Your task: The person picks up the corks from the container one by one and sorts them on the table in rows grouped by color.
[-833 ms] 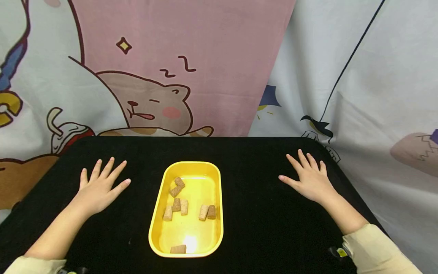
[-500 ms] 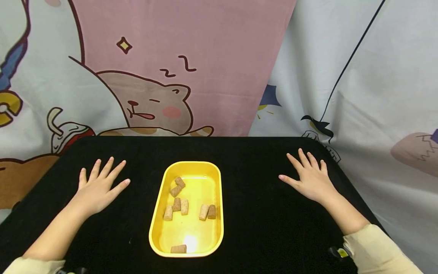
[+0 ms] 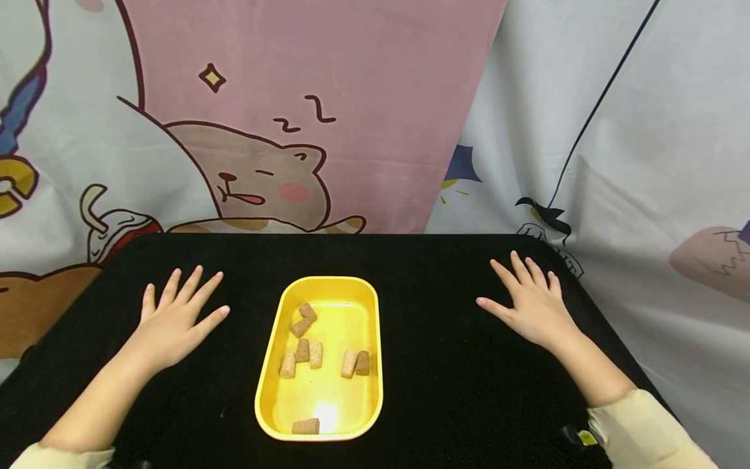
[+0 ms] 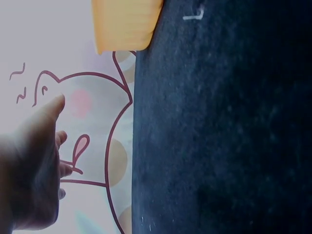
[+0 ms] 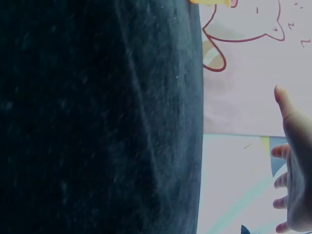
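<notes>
A yellow tray (image 3: pixel 351 417) stands on the black table, with several corks inside. Two corks lie touching near its far left corner, one of them a brown cork (image 3: pixel 301 327). Left of the tray's middle is a cluster with a pale cork (image 3: pixel 316 355); a dark cork (image 3: pixel 362 363) sits beside a lighter one at the right. Another cork (image 3: pixel 306 426) lies by the near wall. My left hand (image 3: pixel 170 329) is spread to the left of the tray, holding nothing. On the right, my right hand (image 3: pixel 536 309) is likewise spread and holds nothing.
Black cloth covers the table (image 3: pixel 445 391). Behind it hangs a printed curtain (image 3: pixel 381 117) with cartoon animals. In the left wrist view, the tray's wall (image 4: pixel 127 24) appears at the top.
My left hand has shifted slightly to the right. The right hand has moved up very slightly. Tray and corks stay where they were.
</notes>
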The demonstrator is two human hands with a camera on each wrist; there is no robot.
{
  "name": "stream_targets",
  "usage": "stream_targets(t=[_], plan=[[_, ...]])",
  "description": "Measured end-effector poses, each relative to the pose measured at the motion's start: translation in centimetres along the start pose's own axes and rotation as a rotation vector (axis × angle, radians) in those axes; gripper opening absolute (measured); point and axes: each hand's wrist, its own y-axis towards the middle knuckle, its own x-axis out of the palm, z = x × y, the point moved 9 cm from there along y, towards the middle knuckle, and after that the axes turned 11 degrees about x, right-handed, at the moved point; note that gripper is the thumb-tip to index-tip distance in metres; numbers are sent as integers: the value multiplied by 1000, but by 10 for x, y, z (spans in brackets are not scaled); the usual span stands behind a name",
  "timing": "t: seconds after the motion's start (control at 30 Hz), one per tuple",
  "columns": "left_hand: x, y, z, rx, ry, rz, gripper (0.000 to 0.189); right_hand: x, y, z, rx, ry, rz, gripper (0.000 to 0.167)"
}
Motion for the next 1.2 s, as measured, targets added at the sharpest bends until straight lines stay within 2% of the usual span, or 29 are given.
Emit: stream_targets(t=[0.23,0.43,0.73,1.0,1.2], plan=[[-2,0,11,19,-42,17,74,-13,-7,-18,-22,62,34,82],[-4,-1,25,71,-93,77,71,-25,-17,-38,-45,147,61,79],[-4,2,49,176,-267,175,64,-45,-38,-82,-196,304,155,70],[9,7,67,222,-395,181,60,-52,-56,-117,-308,460,178,65],[22,10,72,207,-548,150,58,-52,-67,-145,-377,533,147,60]])
